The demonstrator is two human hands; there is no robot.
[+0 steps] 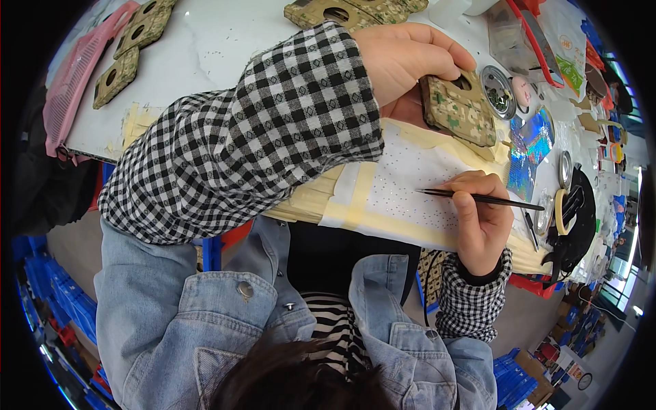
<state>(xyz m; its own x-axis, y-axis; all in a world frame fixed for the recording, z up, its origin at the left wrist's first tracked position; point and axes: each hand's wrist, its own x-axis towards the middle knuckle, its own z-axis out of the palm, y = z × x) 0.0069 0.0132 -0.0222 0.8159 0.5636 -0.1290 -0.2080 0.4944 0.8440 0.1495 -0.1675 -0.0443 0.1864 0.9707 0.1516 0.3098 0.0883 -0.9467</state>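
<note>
My left hand is closed on the edge of a camouflage-patterned case with a round hole near its top, holding it tilted above the work surface. Between the fingers of my right hand is a pair of thin black tweezers, with the pointed tips toward the left. Those tips hover over or touch a white sheet scattered with tiny dark and shiny dots; I cannot tell which. Yellowish tape borders the sheet. Whether the tips pinch anything is too small to see.
More camouflage cases lie at the upper left and top, beside a pink basket. Right of my hands are a round tin of small bits, a shiny holographic pouch, a tape roll and a clear red-rimmed box.
</note>
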